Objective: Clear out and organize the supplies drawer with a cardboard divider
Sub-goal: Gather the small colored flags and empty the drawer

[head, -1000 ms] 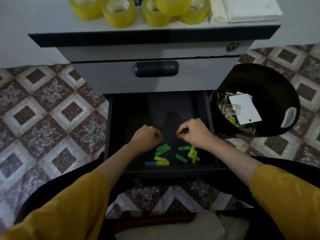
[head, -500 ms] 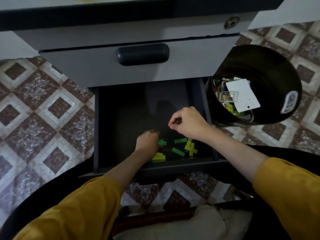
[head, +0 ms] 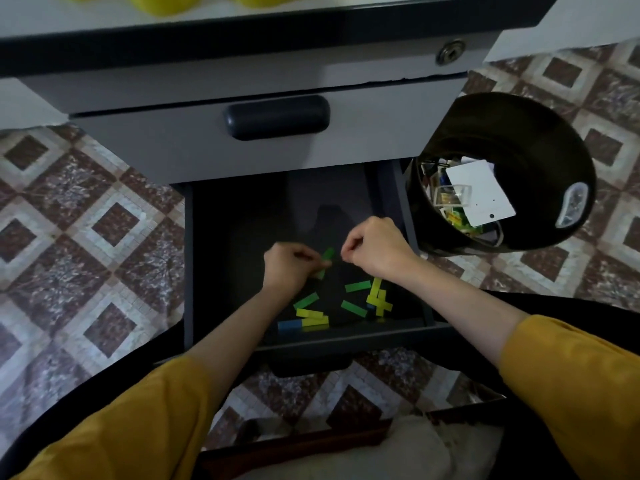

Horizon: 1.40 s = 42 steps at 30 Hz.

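The back half of the drawer [head: 346, 337] sits in shadow beneath the upper drawer [head: 173, 147], and nothing there can be made out. Loose coloured strips [head: 353, 308] lie scattered along its front edge. The left hand [head: 289, 270], fingers curled, pinches a green strip [head: 327, 254] mid-drawer. The right hand [head: 379, 251] hovers just beside it, fingers tightly curled; whether it holds anything is unclear.
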Motion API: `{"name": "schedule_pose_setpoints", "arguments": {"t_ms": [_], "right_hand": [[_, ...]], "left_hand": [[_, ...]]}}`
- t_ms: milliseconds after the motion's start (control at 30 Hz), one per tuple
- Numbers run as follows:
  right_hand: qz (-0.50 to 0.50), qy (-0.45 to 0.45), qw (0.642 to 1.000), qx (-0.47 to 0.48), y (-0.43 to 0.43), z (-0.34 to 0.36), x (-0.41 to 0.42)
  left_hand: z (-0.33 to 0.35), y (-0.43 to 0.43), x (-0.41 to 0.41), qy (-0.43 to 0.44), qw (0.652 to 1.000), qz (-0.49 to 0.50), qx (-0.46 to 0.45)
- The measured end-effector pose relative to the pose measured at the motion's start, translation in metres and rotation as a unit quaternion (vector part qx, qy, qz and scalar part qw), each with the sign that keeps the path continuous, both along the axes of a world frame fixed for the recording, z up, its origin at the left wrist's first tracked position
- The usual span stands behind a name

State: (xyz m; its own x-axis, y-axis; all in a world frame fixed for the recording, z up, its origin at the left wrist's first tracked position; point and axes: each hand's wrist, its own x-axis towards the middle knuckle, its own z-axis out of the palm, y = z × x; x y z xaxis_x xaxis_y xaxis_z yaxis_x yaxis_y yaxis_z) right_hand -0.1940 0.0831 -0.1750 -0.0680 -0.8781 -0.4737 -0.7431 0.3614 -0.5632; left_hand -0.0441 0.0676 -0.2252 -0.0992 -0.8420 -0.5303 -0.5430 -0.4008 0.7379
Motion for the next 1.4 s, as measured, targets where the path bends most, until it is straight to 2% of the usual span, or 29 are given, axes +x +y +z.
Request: {"name": "schedule_pose_setpoints", "arguments": {"t_ms": [100,167,267,367,433,633,767,800,833,867,933,1000,1133,1400], "right_hand": [[-0.044,-0.021,0.999,0.021,-0.003,-0.001,-0.002],[-0.096,-0.071,0.992,0.051,-0.004,0.000,-0.001],[-0.163,-0.166,0.970,0.074,-0.004,0.005,0.001],[-0.218,-0.272,0.933,0.087,-0.004,0.011,0.001],[-0.228,-0.309,0.918,0.099,-0.004,0.013,0.001],[-0.243,-0.307,0.915,0.094,-0.005,0.010,0.000],[-0.237,-0.233,0.940,0.075,-0.006,0.006,-0.003],[-0.234,-0.212,0.946,0.069,-0.007,0.005,-0.005],[-0.235,-0.196,0.950,0.064,-0.007,0.004,-0.006],[-0.236,-0.185,0.952,0.061,-0.008,0.002,-0.008],[-0.228,-0.173,0.956,0.061,-0.008,0.000,-0.009],[-0.216,-0.173,0.958,0.069,-0.009,0.000,-0.008],[-0.205,-0.189,0.957,0.082,-0.010,0.004,-0.008],[-0.185,-0.198,0.957,0.103,-0.009,0.010,-0.007]], "left_hand": [[0.024,-0.007,-0.010,0.154,0.982,0.091,0.068],[0.034,-0.010,-0.011,0.211,0.966,0.118,0.091],[0.038,-0.011,-0.008,0.226,0.961,0.127,0.099],[0.037,-0.011,-0.008,0.214,0.962,0.129,0.112],[0.037,-0.011,-0.008,0.197,0.967,0.116,0.115],[0.037,-0.010,-0.011,0.208,0.966,0.101,0.112],[0.030,-0.009,-0.009,0.231,0.963,0.047,0.131],[0.026,-0.008,-0.007,0.217,0.967,0.030,0.132],[0.019,-0.007,-0.004,0.164,0.980,-0.004,0.115],[0.010,-0.006,-0.001,0.064,0.993,-0.068,0.078],[-0.007,-0.002,0.007,-0.131,0.970,-0.205,0.021],[-0.019,0.004,0.013,-0.213,0.940,-0.266,0.023],[-0.025,0.012,0.014,-0.285,0.908,-0.308,-0.003],[-0.026,0.013,0.010,-0.315,0.900,-0.302,-0.010]]}}
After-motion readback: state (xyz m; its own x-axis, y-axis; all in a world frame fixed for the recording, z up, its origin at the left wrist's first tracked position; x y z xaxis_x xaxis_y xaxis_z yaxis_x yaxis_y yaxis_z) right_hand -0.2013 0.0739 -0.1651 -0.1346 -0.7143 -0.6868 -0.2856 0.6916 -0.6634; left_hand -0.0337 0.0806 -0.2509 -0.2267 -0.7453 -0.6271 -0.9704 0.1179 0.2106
